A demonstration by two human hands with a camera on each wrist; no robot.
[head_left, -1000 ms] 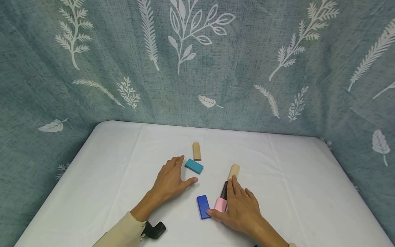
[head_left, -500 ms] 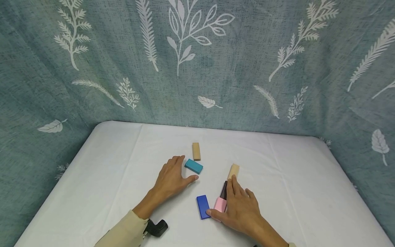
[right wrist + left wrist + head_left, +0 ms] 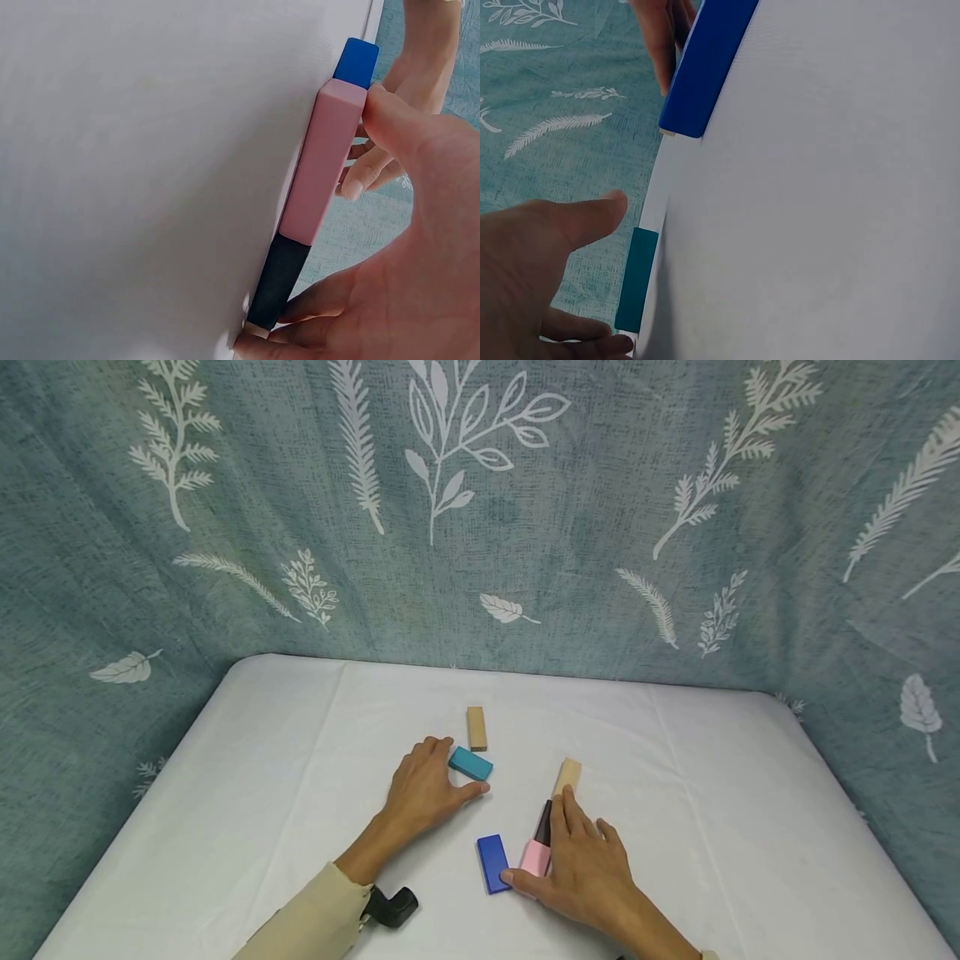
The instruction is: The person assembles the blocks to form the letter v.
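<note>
We are listing one teal block point(image 3: 471, 764) on the counter point(image 3: 375, 693), long axis running between spread thumb and fingers point(image 3: 437, 749) of the nearer left hand point(image 3: 423, 787); right hand point(image 3: 588, 864), fingers straight, touching one pink bottle point(image 3: 535, 857).

My left hand point(image 3: 517, 262) spreads, thumb and fingers near opposite ends of a teal block point(image 3: 636, 281); to the right, a blue block point(image 3: 709, 67) partly hides my right hand point(image 3: 652, 34).

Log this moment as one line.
left hand: beside teal block, not gripping | right hand: beside pink-and-black item | blue block: lying flat
</note>
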